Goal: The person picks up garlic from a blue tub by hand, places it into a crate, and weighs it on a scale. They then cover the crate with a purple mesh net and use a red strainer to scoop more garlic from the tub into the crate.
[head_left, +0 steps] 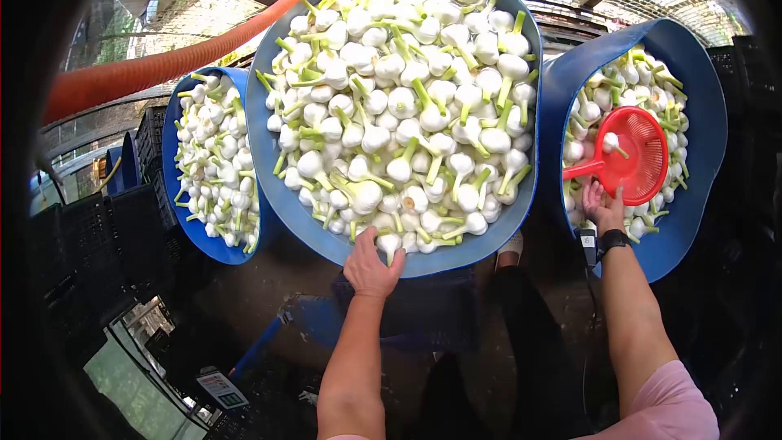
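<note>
While the left hand (371, 270) is positioned at the lower rim of the central blue tub (460, 261), the right hand (604, 210) is positioned at the red strainer (639, 167) in the right part of the frame. The left fingers are partly open: the thumb is to the right, the other fingers are to the left, and a single garlic bulb (389, 244) lies between them. Whether they grip this bulb cannot be told. The right fingers are partly open and bent upward, just below the strainer bowl and beside its handle (582, 169). Whether they grip the strainer cannot be told.

The strainer is located over the garlic in the right blue tub (705, 114), with its handle directed toward the left of the frame. One loose bulb (611, 143) lies inside the bowl. The central tub, in the upper middle of the frame, is filled with white garlic bulbs (399, 106) with trimmed green stems. The left blue tub (233, 256), in the left part of the frame, contains further bulbs of the same type.

A black wristband (612, 241) is fitted to the right wrist; a small dark device (587, 246) is beside it. An orange corrugated hose (163, 67) crosses the upper left of the frame.
</note>
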`<move>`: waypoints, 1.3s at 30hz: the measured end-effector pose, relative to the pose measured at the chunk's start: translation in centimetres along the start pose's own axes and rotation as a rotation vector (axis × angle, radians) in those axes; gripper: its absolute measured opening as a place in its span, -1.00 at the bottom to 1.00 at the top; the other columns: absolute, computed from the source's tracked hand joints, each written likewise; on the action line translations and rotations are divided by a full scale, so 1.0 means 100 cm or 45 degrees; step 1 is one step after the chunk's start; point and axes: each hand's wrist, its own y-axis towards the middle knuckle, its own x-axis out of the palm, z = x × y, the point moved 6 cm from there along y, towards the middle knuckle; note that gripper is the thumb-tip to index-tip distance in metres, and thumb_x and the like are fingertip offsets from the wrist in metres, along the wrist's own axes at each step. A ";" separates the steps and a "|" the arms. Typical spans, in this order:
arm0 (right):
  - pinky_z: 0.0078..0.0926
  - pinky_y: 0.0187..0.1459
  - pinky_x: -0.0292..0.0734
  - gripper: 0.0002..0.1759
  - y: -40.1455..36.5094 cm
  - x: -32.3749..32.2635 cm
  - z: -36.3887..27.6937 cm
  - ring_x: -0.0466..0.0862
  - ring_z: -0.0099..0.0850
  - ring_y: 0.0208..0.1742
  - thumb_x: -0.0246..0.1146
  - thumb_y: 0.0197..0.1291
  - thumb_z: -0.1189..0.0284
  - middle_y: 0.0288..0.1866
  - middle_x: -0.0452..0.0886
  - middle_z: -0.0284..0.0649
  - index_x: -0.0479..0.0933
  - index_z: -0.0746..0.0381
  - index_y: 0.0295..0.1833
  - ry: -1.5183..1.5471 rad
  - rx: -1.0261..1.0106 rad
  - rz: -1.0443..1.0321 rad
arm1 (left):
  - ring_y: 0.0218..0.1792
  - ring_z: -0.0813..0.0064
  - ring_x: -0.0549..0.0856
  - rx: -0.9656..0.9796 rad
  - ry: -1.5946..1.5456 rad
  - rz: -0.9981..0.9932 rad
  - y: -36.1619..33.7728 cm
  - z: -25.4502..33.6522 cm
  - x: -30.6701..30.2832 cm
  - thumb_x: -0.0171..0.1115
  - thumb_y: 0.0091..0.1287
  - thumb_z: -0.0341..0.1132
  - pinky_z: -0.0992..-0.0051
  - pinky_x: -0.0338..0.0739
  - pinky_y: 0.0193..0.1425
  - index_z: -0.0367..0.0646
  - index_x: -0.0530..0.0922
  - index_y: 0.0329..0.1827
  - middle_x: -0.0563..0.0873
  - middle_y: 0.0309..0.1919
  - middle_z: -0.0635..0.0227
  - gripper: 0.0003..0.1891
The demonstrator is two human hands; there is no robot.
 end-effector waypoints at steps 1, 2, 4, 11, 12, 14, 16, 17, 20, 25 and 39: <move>-0.12 0.12 0.47 -0.37 0.003 0.000 -0.007 0.60 -0.22 -0.15 0.37 0.01 0.04 -0.18 0.53 -0.14 0.35 0.34 -0.09 0.065 -0.026 -0.013 | -0.18 0.27 0.61 -0.047 0.005 -0.037 0.001 -0.001 0.000 0.37 -0.05 -0.11 0.30 0.48 -0.23 -0.11 0.33 0.18 0.53 -0.08 0.22 -0.31; -0.18 0.00 0.58 -0.43 -0.005 0.005 -0.008 0.60 -0.26 -0.22 0.37 0.01 0.05 -0.25 0.54 -0.14 0.38 0.35 -0.21 0.102 0.009 0.015 | -0.11 0.24 0.60 -0.095 0.006 -0.069 0.002 -0.002 0.000 0.38 -0.05 -0.11 0.28 0.49 -0.17 -0.12 0.28 0.25 0.50 0.01 0.18 -0.23; -0.13 0.04 0.55 -0.46 -0.003 0.010 -0.021 0.60 -0.24 -0.20 0.37 0.02 0.07 -0.25 0.54 -0.14 0.41 0.34 -0.21 0.016 -0.045 0.161 | -0.01 0.13 0.55 -0.211 -0.281 0.099 0.026 -0.005 -0.011 0.41 -0.05 -0.11 0.23 0.48 -0.04 -0.13 0.21 0.31 0.37 0.16 0.09 -0.16; -0.18 0.02 0.57 -0.49 0.026 0.018 -0.110 0.56 -0.20 0.01 0.35 0.08 0.22 0.00 0.53 -0.04 0.42 0.33 0.03 -0.341 -0.244 -0.240 | -0.04 0.06 0.57 -0.531 -0.319 0.179 0.117 -0.019 0.054 0.42 -0.06 -0.27 0.25 0.54 -0.03 -0.10 0.30 0.18 0.36 0.18 -0.03 -0.31; -0.21 0.00 0.58 -0.49 0.026 0.027 -0.120 0.57 -0.21 0.00 0.33 0.10 0.22 0.01 0.53 -0.04 0.41 0.32 0.04 -0.435 -0.229 -0.360 | -0.17 0.15 0.61 -0.617 -0.542 -0.068 0.123 -0.024 0.058 0.40 -0.03 -0.28 0.31 0.56 -0.18 -0.11 0.31 0.17 0.46 0.07 0.03 -0.34; -0.19 0.02 0.56 -0.49 0.005 0.031 -0.119 0.57 -0.17 0.01 0.27 0.16 0.20 0.03 0.53 -0.03 0.39 0.31 0.09 -0.658 -0.155 -0.515 | -0.37 0.35 0.66 -0.635 -0.917 -0.338 0.108 -0.025 0.040 0.36 0.04 -0.29 0.45 0.56 -0.43 -0.14 0.33 0.17 0.59 -0.11 0.15 -0.40; -0.05 0.11 0.47 -0.46 -0.024 0.043 -0.107 0.51 -0.07 0.10 0.19 0.22 0.19 0.12 0.48 0.03 0.31 0.29 0.19 -0.825 -0.082 -0.571 | -0.38 0.52 0.67 -0.608 -1.197 -0.325 0.074 -0.022 0.004 0.26 0.18 -0.36 0.61 0.51 -0.51 -0.16 0.29 0.21 0.62 -0.12 0.23 -0.47; 0.05 0.15 0.40 -0.42 -0.034 0.042 -0.103 0.45 -0.01 0.17 0.15 0.25 0.18 0.18 0.42 0.06 0.24 0.28 0.26 -0.853 -0.071 -0.576 | -0.36 0.50 0.67 -0.587 -1.398 -0.248 0.049 -0.025 -0.006 0.20 0.24 -0.36 0.62 0.52 -0.49 -0.17 0.27 0.23 0.61 -0.10 0.23 -0.50; 0.28 0.21 0.24 -0.30 -0.089 0.036 -0.081 0.27 0.11 0.33 0.08 0.28 0.10 0.36 0.21 0.10 0.05 0.22 0.39 -0.894 -0.058 -0.652 | -0.37 0.46 0.68 -0.568 -1.853 -0.105 -0.029 -0.031 -0.035 0.07 0.36 -0.33 0.61 0.55 -0.42 -0.19 0.23 0.27 0.61 -0.09 0.19 -0.56; -0.11 0.03 0.54 -0.43 -0.101 0.015 -0.140 0.48 -0.04 0.13 0.12 0.27 0.22 0.23 0.38 0.04 0.21 0.28 0.29 -0.824 -0.130 -0.788 | -0.34 0.34 0.67 -0.583 -2.508 0.149 -0.170 -0.050 -0.032 0.07 0.35 -0.23 0.50 0.59 -0.34 -0.22 0.23 0.25 0.60 -0.14 0.12 -0.53; -0.30 -0.11 0.60 -0.27 -0.255 -0.028 -0.182 0.57 -0.12 0.04 0.32 0.09 0.33 0.20 0.41 0.03 0.12 0.30 0.29 -1.838 -2.466 0.272 | -0.08 0.21 0.61 -2.117 -2.221 0.246 -0.410 -0.101 0.115 0.03 0.36 0.04 0.37 0.53 -0.20 -0.13 0.16 0.33 0.43 0.22 0.09 -0.39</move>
